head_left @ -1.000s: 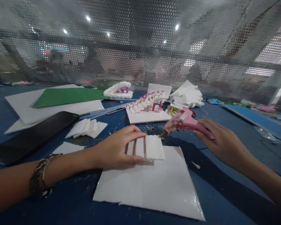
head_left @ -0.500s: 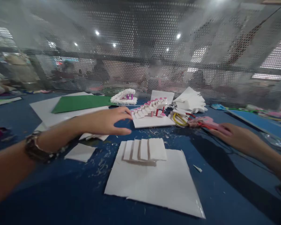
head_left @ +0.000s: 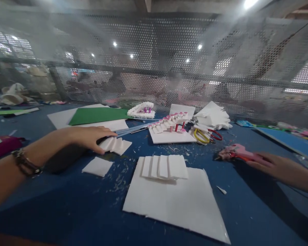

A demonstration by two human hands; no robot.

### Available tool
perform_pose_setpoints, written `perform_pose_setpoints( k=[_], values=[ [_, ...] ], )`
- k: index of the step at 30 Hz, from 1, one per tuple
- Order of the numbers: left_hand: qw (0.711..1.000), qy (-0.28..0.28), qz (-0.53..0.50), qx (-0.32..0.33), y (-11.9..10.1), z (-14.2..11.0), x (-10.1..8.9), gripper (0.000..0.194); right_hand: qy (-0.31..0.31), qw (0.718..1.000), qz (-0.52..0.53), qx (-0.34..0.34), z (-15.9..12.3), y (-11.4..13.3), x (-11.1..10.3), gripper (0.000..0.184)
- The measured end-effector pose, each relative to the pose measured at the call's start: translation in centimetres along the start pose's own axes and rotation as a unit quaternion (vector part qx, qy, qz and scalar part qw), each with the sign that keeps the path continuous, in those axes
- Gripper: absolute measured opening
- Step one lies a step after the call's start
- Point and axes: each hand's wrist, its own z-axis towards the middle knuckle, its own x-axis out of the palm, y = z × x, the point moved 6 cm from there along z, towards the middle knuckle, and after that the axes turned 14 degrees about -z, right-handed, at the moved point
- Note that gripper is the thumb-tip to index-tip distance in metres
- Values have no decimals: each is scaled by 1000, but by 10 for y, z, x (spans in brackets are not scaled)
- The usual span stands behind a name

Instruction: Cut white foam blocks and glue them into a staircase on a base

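Note:
My left hand (head_left: 89, 136) is at a fanned stack of white foam pieces (head_left: 118, 145), thumb at its near edge and fingers curled along the far side. In my right hand (head_left: 274, 167) is a pink glue gun (head_left: 243, 153), held just above the table with its nozzle pointing left. Between the hands lies a white foam sheet (head_left: 174, 208). Several overlapping white strips (head_left: 164, 166) form a stepped row on its far part. One loose white square (head_left: 97, 166) lies just in front of my left hand.
Behind stands a small staircase model (head_left: 166, 124) with pink trim on a white base. Yellow-handled scissors (head_left: 201, 136), a white paper pile (head_left: 213, 114), a green sheet (head_left: 97, 115) and a white beaded piece (head_left: 141, 110) are around it. A blue board (head_left: 290, 138) lies right.
My left hand has moved left and down onto the stack of foam pieces. My right hand has drawn the glue gun right and nearer, away from the scissors. The view has shifted slightly.

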Motion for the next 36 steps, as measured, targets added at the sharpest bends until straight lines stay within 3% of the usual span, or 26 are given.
perform_pose_setpoints(
  k=[5,8,10,12,14,16,17,19,21,24,27,30,36],
  values=[
    [999,-9,-16,-29,-4,-3,-7,51,89,996,-3,2,-1,1,1,34],
    [998,0,-13,-60,-13,-4,-14,57,93,995,-24,-1,1,3,-10,40],
    [999,-27,2,-46,-27,-2,-24,56,60,996,-61,8,2,10,-26,44],
    [998,-59,19,-2,-48,2,-33,59,-14,995,-101,25,1,23,-48,47],
    [994,-79,46,60,-76,5,-35,63,-58,996,-69,-8,-4,48,-64,48],
    [981,-100,53,158,-112,4,-29,71,-59,996,13,-59,-15,80,-72,51],
    [962,-145,48,228,-134,-2,-27,71,-25,994,66,-89,-22,98,-71,49],
    [934,-152,64,316,-172,-15,-10,59,33,968,189,-162,-43,135,-70,43],
    [892,-178,106,403,-208,-32,9,45,96,921,314,-211,-65,168,-67,36],
    [865,-228,150,421,-240,-46,29,31,166,861,423,-227,-88,200,-62,36],
    [862,-254,188,396,-247,-44,37,34,181,812,526,-179,-89,208,-57,24],
    [868,-258,188,381,-240,-35,36,39,195,766,595,-141,-82,205,-50,19],
    [884,-236,182,360,-229,-17,28,62,174,749,629,-111,-65,190,-46,32]
  ],
)
